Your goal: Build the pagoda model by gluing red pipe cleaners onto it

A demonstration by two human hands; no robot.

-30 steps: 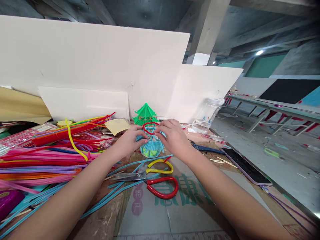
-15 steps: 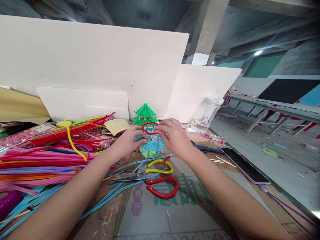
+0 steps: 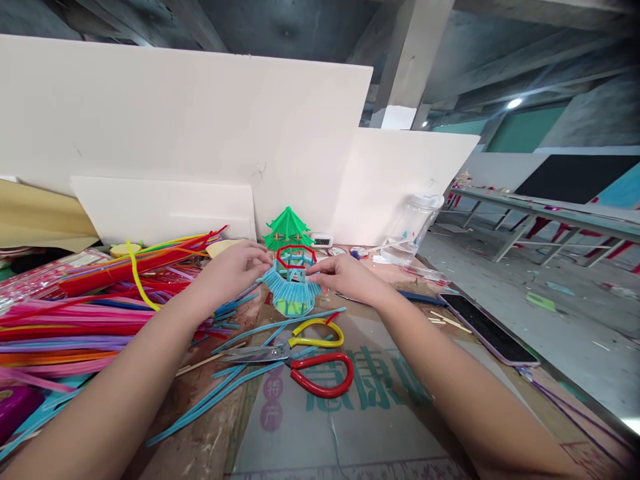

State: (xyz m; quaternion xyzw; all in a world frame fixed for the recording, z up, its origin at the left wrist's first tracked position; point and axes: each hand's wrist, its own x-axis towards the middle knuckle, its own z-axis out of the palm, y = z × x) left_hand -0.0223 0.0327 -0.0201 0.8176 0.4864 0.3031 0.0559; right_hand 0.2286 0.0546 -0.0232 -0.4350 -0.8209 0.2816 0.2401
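A small pavilion model (image 3: 294, 288) made of fuzzy craft stems stands on the table, with a light-blue skirt-like roof and a red railing ring on top. To its left, my left hand (image 3: 234, 268) has loosely bent fingers with gaps between them, close to the blue roof. My right hand (image 3: 351, 277) reaches in from the other side, fingers stretched out and the tips at the model's upper frame; whether they press on it is hard to see. Behind it is a green peaked roof piece (image 3: 288, 227). Scissors (image 3: 275, 353) with one yellow and one red handle lie in front.
Bundles of coloured pipe cleaners (image 3: 65, 327) cover the left side, and blue ones (image 3: 210, 400) lie near the scissors. On the right are a phone (image 3: 487, 330), short wooden sticks (image 3: 453, 322) and a clear plastic jar (image 3: 415, 227). White boards (image 3: 175, 127) stand at the back.
Both hands have moved off the red ring, the left outward to the left and the right slightly lower. More of the model and a small white digital clock behind it now show.
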